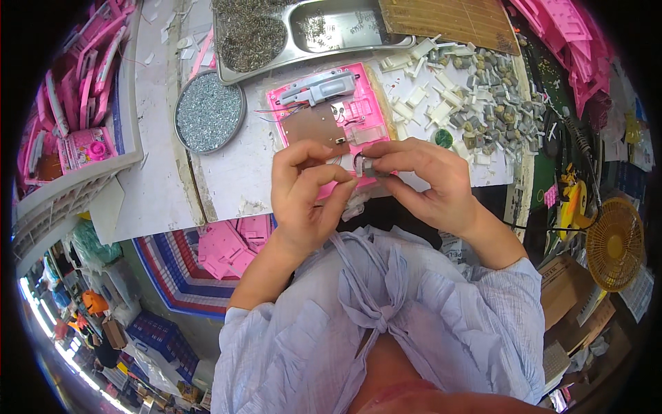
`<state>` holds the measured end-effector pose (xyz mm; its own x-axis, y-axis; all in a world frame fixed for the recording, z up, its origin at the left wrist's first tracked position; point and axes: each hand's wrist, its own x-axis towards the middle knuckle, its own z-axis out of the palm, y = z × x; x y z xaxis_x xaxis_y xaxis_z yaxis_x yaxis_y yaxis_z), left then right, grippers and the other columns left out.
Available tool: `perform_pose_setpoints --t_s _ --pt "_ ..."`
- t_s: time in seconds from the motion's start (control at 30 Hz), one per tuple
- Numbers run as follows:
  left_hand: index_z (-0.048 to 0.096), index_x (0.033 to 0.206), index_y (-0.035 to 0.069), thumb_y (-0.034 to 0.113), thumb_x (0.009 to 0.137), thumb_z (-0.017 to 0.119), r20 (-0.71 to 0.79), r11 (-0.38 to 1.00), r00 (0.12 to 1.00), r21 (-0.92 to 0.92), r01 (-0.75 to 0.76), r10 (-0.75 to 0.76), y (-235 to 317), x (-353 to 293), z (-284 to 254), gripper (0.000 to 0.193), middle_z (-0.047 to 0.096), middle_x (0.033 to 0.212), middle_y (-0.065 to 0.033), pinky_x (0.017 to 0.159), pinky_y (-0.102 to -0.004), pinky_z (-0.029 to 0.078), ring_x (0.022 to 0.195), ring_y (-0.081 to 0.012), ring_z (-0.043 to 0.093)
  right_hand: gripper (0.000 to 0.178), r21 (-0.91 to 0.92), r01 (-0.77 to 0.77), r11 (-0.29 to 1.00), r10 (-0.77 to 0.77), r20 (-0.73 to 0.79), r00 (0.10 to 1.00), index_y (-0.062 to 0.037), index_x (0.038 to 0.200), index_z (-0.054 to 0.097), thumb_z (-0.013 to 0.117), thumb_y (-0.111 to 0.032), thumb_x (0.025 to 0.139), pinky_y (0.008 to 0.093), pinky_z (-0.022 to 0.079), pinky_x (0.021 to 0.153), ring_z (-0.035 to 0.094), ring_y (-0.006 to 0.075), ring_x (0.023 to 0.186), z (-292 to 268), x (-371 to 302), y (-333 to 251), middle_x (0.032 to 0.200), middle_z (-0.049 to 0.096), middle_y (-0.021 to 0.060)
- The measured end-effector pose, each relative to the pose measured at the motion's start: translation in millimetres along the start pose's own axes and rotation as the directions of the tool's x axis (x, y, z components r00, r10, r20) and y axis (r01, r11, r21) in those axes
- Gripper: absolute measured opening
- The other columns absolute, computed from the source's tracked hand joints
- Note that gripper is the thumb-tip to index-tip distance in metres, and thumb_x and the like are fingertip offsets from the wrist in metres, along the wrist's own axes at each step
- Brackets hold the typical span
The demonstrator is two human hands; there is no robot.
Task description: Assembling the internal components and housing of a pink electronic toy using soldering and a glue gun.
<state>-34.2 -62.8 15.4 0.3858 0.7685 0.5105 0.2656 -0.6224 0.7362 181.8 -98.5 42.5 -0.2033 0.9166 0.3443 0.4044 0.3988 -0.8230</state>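
Note:
A pink plastic casing (378, 96) lies at the table's front edge, open side up. Inside it are a brown board (312, 127), a grey-white plastic mechanism (321, 88) with thin coloured wires, and a clear plastic piece (368, 134). Over the casing's near edge, my right hand (436, 181) pinches a small grey part (369, 168) between thumb and fingers. My left hand (307, 190) is closed beside it, thumb and forefinger pressed together close to the same part. What those left fingertips hold is too small to tell.
A round dish of small silvery pieces (209, 110) stands left, behind it a steel tray (331, 50) of small metal parts. White and grey plastic parts (483, 103) lie heaped right, near a cardboard sheet (455, 21). A crate of pink casings (124, 162) borders the left; a fan (614, 245) stands right.

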Motion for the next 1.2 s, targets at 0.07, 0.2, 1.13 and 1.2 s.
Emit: perform_pose_setpoints --t_s 0.07,0.2,1.13,1.2 --pt "0.067 0.097 0.003 -0.005 0.079 0.078 -0.039 0.999 0.998 -0.017 0.042 -0.042 -8 0 -4 0.023 0.053 0.116 -0.0145 0.076 -0.0304 0.052 0.092 -0.0217 0.060 0.032 -0.021 0.006 1.000 -0.007 -0.014 1.000 -0.0026 0.105 0.069 0.078 0.008 0.076 0.0367 0.059 0.083 0.075 0.0304 0.099 -1 -3 3 0.112 0.075 0.0179" --pt "0.068 0.096 0.002 -0.005 0.079 0.078 -0.041 0.994 0.994 0.020 0.104 -0.104 -21 16 -10 0.021 0.052 0.115 -0.0135 0.072 -0.0294 0.051 0.086 -0.0187 0.059 0.033 -0.062 0.044 0.997 -0.045 -0.021 0.999 -0.0013 0.106 0.068 0.078 0.009 0.076 0.0366 0.060 0.083 0.075 0.0304 0.100 -3 -7 9 0.113 0.075 0.0188" --pt "0.074 0.093 0.005 -0.003 0.075 0.083 0.143 0.999 0.989 -0.012 -0.030 0.032 -1 15 -1 0.022 0.054 0.117 -0.0145 0.077 -0.0318 0.055 0.101 -0.0240 0.062 0.036 0.002 -0.071 0.998 0.070 0.075 0.995 -0.0013 0.111 0.073 0.080 0.003 0.076 0.0357 0.059 0.079 0.075 0.0286 0.092 -12 -5 7 0.107 0.076 0.0149" --pt "0.074 0.093 0.004 -0.005 0.075 0.083 0.133 0.999 0.991 -0.054 0.005 0.002 -1 15 1 0.022 0.053 0.117 -0.0147 0.082 -0.0322 0.056 0.104 -0.0255 0.063 0.035 -0.002 0.037 0.999 -0.037 0.015 0.999 -0.0026 0.109 0.073 0.082 0.000 0.075 0.0367 0.057 0.074 0.072 0.0289 0.086 -8 -5 14 0.103 0.074 0.0137"
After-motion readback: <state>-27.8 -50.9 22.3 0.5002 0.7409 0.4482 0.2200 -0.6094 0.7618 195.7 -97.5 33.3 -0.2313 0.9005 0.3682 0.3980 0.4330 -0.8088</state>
